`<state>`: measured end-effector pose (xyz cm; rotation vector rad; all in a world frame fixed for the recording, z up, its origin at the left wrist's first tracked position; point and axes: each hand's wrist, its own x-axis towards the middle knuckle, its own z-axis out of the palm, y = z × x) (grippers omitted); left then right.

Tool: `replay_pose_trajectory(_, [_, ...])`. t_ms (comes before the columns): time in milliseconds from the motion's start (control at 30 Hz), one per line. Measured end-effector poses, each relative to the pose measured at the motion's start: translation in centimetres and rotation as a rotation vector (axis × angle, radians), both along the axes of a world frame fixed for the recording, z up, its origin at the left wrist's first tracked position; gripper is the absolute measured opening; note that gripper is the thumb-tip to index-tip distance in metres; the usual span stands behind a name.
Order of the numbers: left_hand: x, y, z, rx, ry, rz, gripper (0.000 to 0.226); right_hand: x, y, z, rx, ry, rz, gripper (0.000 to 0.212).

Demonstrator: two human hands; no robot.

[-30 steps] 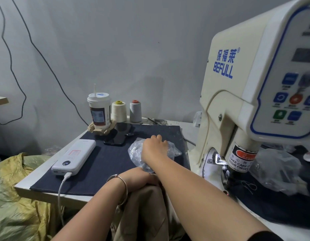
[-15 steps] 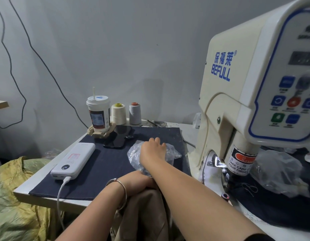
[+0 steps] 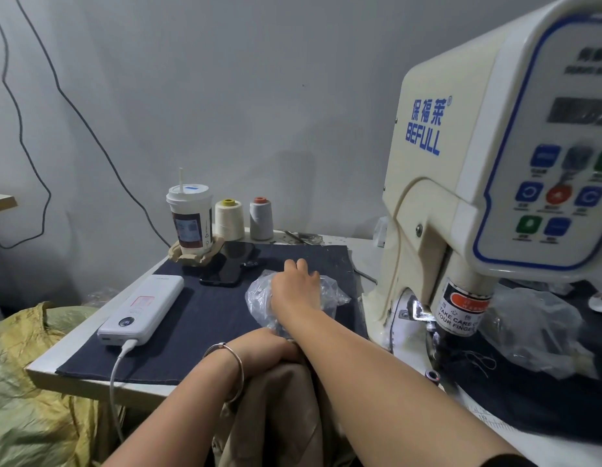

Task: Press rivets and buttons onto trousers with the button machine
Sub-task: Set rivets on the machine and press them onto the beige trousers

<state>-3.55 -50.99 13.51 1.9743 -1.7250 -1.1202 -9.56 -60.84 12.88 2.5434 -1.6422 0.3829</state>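
At the left edge of the tabletop a white power bank is laid on the dark cloth; behind it a cup, two thread cones and a phone are kept. Bare cloth is left in between. The beige trousers are gathered at the near edge, held in the grip of the left hand. The right hand is placed on a clear plastic bag; its grip cannot be told. The button machine closes the right side.
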Motion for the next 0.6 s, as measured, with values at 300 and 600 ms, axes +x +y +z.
replay_pose_trajectory(300, [-0.19, 0.31, 0.37, -0.016, -0.019, -0.037, 0.045, -0.19, -0.24, -0.32, 0.07, -0.018, -0.013, 0.031])
replay_pose_trajectory(600, [-0.01, 0.22, 0.23, -0.007, 0.028, -0.002, 0.038, -0.26, -0.43, -0.35, 0.064, -0.02, -0.046, 0.033])
